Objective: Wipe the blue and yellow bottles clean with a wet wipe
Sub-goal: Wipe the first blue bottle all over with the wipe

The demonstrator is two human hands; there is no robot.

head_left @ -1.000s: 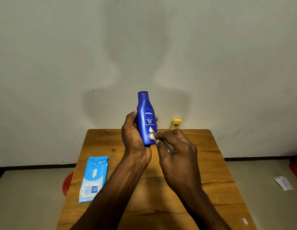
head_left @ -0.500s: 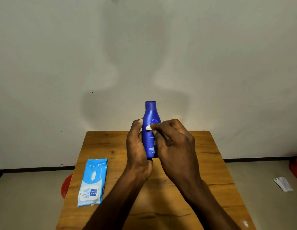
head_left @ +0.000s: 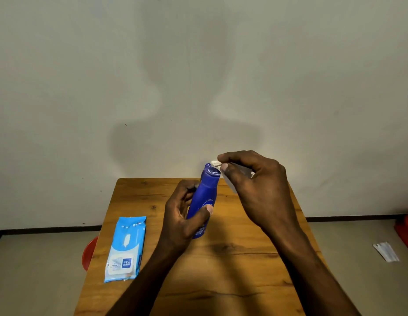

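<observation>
Blue bottle gripped in left hand, right hand pinching wipe at its cap

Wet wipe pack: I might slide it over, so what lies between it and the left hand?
Only bare wooden table between the wet wipe pack and left hand, head view.

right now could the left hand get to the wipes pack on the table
Probably not yet: the left hand is gripping the blue bottle. The wipes pack lies uncovered to its left on the table.

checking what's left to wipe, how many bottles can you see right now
1: the blue bottle, gripped in the left hand above the table. A yellow bottle may be hidden behind the right hand.
</observation>
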